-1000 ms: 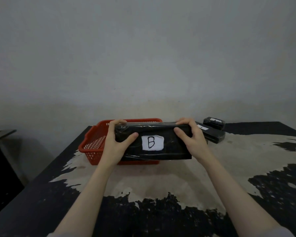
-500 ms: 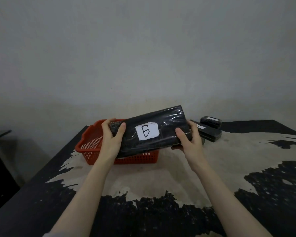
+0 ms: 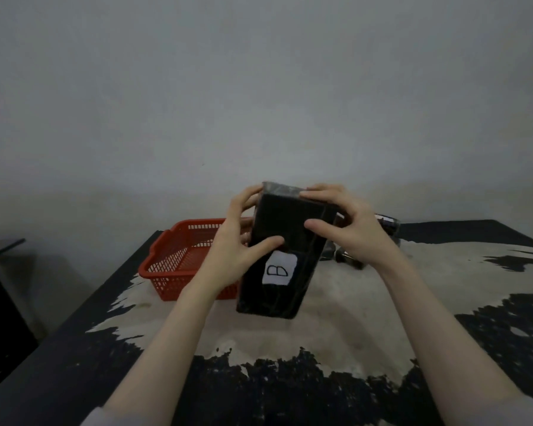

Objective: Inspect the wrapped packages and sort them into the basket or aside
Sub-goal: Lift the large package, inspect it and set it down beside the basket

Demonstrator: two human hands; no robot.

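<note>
Package: black wrapped package (image 3: 285, 259) stands on end, just right of the red basket (image 3: 179, 259), above the desk (image 3: 366, 309).
Hands: left hand (image 3: 237, 241) and right hand (image 3: 348, 229) both clasp its upper half.
Risk: slick film; it might slip and fall beside the basket.

Black wrapped pkg (image 3: 285, 256), "B" label, held upright beside red basket (image 3: 179, 256).
</note>
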